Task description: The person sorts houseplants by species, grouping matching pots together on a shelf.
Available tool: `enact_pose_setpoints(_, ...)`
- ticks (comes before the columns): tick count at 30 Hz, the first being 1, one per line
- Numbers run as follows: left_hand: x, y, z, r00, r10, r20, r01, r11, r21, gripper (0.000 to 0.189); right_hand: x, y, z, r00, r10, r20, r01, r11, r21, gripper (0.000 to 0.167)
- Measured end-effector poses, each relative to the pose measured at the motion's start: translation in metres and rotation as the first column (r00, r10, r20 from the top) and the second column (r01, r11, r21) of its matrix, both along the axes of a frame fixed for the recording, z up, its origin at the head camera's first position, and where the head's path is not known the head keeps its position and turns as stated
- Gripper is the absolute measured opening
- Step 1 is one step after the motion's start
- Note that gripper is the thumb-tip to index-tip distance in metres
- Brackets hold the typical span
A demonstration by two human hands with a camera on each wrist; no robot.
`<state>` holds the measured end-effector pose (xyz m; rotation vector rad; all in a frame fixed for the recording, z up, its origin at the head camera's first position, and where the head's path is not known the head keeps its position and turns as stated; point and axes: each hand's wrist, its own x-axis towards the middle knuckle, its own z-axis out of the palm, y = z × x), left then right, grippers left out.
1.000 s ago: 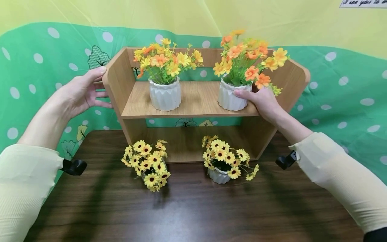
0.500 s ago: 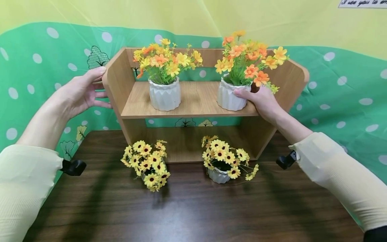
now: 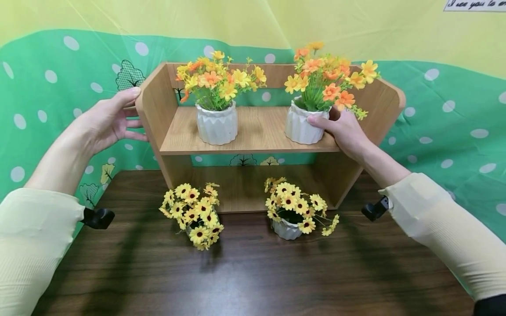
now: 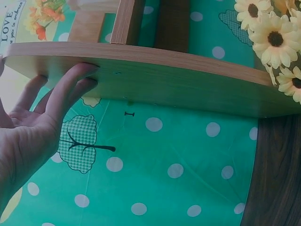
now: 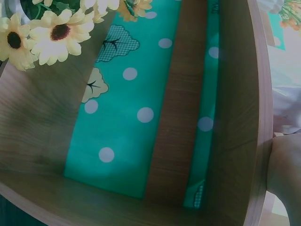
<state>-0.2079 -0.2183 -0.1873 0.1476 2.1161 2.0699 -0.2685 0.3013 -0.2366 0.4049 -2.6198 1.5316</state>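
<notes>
A two-tier wooden shelf (image 3: 257, 147) stands on the table. Straight fingers of my left hand (image 3: 106, 120) touch the outside of its left side panel (image 4: 164, 77), and the thumb lies near the panel's front edge. On the upper tier, at the right, my right hand (image 3: 345, 134) grips a white ribbed flowerpot (image 3: 299, 124) with orange and yellow flowers (image 3: 330, 81); the thumb is on the pot's front and the other fingers are mostly hidden behind it. A matching flowerpot (image 3: 217, 126) stands upright at the left of the same tier.
Two pots of yellow daisy-like flowers, a left one (image 3: 193, 215) and a right one (image 3: 287, 229), stand on the dark wooden table (image 3: 245, 281) before the lower tier. A green and yellow dotted cloth (image 3: 43, 96) hangs behind the shelf.
The right pot's flowers, blurred and swaying a second ago, have come to rest slightly further right. Both hands keep their places, and the whole view shifts only a little.
</notes>
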Motion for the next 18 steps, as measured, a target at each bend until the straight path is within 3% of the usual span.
enact_pose_setpoints(18,-0.0009,0.0001,0.0004,1.000,0.008,0.011,-0.008,1.000,-0.002,0.059,-0.0040,-0.0036,-0.0006,0.996,0.089,0.015,-0.086,0.986,-0.141,0.050)
